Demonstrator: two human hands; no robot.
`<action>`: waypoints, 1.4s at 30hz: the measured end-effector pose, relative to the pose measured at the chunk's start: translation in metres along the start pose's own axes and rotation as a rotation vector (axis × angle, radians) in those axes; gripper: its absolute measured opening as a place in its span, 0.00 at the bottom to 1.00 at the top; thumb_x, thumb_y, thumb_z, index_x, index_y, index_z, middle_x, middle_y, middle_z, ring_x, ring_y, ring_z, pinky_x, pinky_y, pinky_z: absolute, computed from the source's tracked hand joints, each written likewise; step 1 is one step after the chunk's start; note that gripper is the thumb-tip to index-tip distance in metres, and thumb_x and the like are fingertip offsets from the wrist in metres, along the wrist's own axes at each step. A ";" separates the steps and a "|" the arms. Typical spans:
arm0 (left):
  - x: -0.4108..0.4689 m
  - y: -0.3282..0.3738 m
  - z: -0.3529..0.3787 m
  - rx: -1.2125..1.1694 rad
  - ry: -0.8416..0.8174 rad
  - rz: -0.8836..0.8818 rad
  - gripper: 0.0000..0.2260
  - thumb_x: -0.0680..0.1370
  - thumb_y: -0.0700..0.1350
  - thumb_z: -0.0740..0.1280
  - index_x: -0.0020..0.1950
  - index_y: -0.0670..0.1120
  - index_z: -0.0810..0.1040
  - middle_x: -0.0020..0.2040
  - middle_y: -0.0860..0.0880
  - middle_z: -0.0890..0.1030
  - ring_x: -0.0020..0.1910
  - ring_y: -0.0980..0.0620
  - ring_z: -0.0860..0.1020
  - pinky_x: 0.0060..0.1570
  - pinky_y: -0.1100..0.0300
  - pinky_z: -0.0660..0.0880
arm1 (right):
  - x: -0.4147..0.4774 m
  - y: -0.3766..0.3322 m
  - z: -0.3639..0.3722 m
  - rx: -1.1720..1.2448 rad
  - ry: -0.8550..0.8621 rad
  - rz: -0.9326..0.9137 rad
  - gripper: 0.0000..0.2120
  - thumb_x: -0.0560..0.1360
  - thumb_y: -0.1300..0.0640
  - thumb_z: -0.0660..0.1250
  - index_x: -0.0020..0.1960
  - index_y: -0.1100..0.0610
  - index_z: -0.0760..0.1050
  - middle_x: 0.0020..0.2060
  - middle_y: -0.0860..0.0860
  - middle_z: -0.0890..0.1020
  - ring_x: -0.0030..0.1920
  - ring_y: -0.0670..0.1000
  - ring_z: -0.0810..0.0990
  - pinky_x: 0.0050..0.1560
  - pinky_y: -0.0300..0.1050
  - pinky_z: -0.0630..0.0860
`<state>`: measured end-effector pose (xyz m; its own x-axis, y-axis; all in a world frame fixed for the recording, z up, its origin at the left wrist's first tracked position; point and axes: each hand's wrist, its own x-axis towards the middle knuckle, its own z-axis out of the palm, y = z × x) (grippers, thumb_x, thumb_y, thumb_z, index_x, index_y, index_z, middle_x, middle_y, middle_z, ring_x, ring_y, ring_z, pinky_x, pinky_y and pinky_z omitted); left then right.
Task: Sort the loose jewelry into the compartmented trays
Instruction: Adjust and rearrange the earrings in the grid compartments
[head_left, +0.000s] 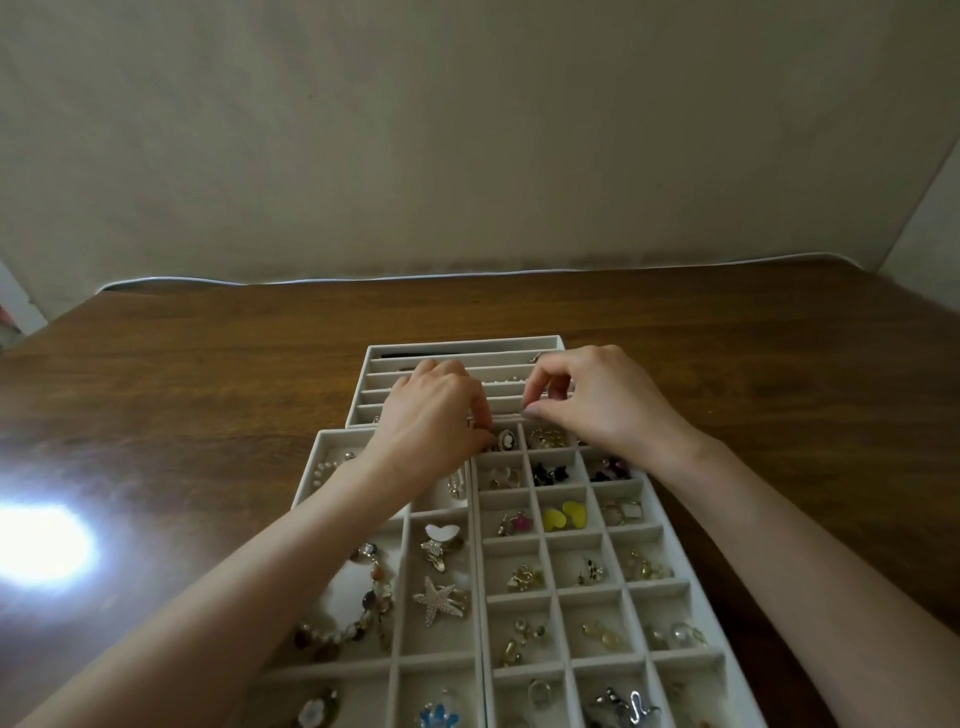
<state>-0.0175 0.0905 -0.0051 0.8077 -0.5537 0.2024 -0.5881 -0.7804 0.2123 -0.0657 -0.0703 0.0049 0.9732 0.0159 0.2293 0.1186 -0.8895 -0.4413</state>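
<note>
While both hands meet at frame centre, left hand (436, 410) and right hand (592, 400) pinch fingertips over the slotted tray (363, 395); what they grip I cannot tell. Lower down, the grid tray (670, 525) holds yellow hearts (563, 515), a pearly starfish (439, 603) and a beaded bracelet (358, 613) on grey velvet.

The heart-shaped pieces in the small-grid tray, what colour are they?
Yellow: the heart-shaped pieces, a pair, show best in the head view.
</note>
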 end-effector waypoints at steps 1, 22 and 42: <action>0.000 0.000 0.000 0.003 0.011 0.003 0.06 0.73 0.51 0.70 0.48 0.52 0.80 0.57 0.52 0.74 0.60 0.51 0.68 0.55 0.57 0.66 | 0.000 0.000 -0.002 -0.003 -0.005 0.004 0.02 0.73 0.55 0.71 0.44 0.48 0.78 0.38 0.43 0.78 0.39 0.40 0.75 0.37 0.33 0.69; 0.001 -0.008 0.005 -0.180 0.140 0.080 0.02 0.74 0.45 0.70 0.44 0.50 0.77 0.46 0.53 0.76 0.50 0.51 0.74 0.49 0.55 0.72 | -0.002 0.001 -0.004 -0.012 -0.162 0.139 0.05 0.71 0.50 0.72 0.42 0.50 0.79 0.37 0.42 0.77 0.38 0.40 0.74 0.37 0.35 0.70; -0.001 -0.008 0.014 -0.054 0.011 0.453 0.11 0.76 0.43 0.65 0.56 0.54 0.79 0.62 0.52 0.70 0.63 0.54 0.60 0.58 0.60 0.55 | -0.005 0.000 -0.014 -0.169 -0.151 0.073 0.03 0.75 0.52 0.68 0.45 0.49 0.80 0.37 0.43 0.77 0.37 0.40 0.73 0.33 0.34 0.66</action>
<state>-0.0128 0.0929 -0.0201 0.4684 -0.8324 0.2961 -0.8835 -0.4441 0.1492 -0.0736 -0.0767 0.0162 0.9979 0.0059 0.0642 0.0248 -0.9543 -0.2979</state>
